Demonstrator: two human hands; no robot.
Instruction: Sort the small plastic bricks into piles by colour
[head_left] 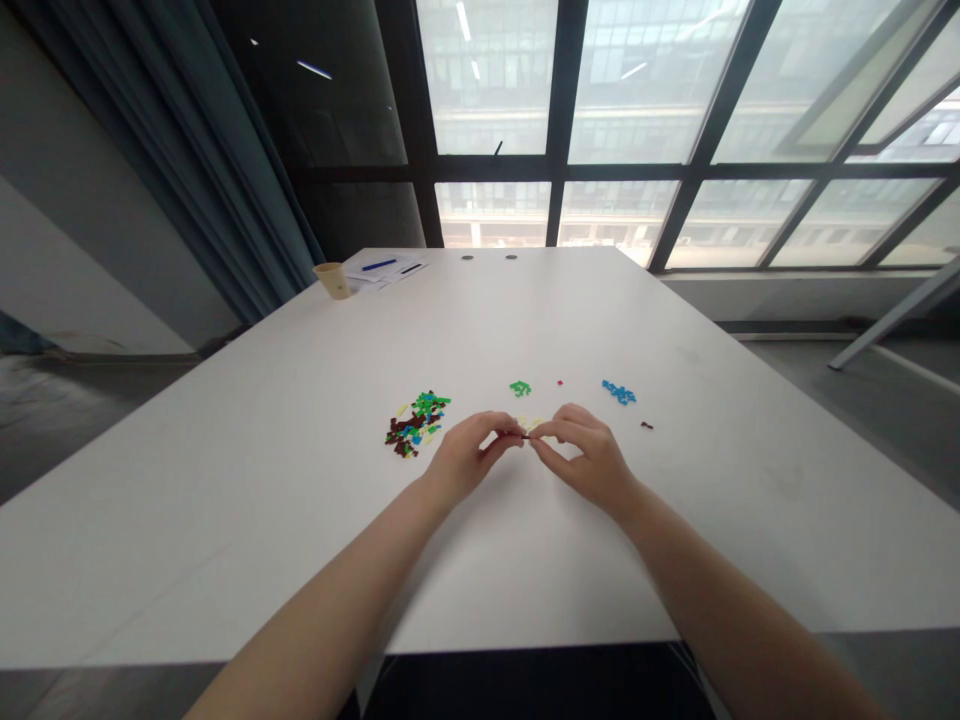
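Between the pinched fingertips of the left hand (466, 458) and right hand (586, 458), both closed on it, sits a tiny dark piece (524, 436), a green group (520, 388) and blue group (619, 392) just beyond them, while the mixed pile (415, 422) left of the left hand seems mostly unsorted

Two hands are recorded: left hand (465, 462), right hand (586, 458); one small piece (527, 435) is pinched between them. One mixed pile (416, 422) is noted to their left; one green cluster (520, 388), one blue cluster (619, 392) beyond.
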